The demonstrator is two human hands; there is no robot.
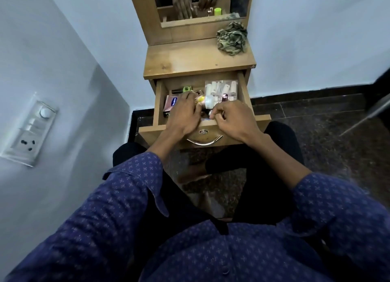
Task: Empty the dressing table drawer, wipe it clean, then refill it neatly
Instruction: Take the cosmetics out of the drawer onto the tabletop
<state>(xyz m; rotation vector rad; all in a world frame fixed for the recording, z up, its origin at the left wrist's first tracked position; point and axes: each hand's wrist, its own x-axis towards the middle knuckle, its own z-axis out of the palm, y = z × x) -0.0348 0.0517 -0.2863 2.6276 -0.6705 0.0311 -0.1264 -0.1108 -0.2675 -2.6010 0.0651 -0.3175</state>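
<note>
The wooden drawer [244, 89] of the dressing table stands pulled out and holds several small cosmetics. A clear packet of white tubes [221, 86] lies at its back right, a pink packet [171, 102] at the left, a green-capped item [186, 89] at the back. My left hand [183, 115] reaches into the drawer's middle, its fingers spread over small bottles near a white and yellow one [205, 100]. My right hand [231, 119] is at the front edge, its fingers curled and pinching a small item I cannot identify. A pink-capped tube [224, 96] stands just beyond it.
A crumpled green patterned cloth [232, 40] lies on the table top [190, 60] at the right. The mirror [202, 3] above reflects my hands. A wall with a switch panel [31, 132] is close on the left. Dark stone floor [316, 144] lies to the right.
</note>
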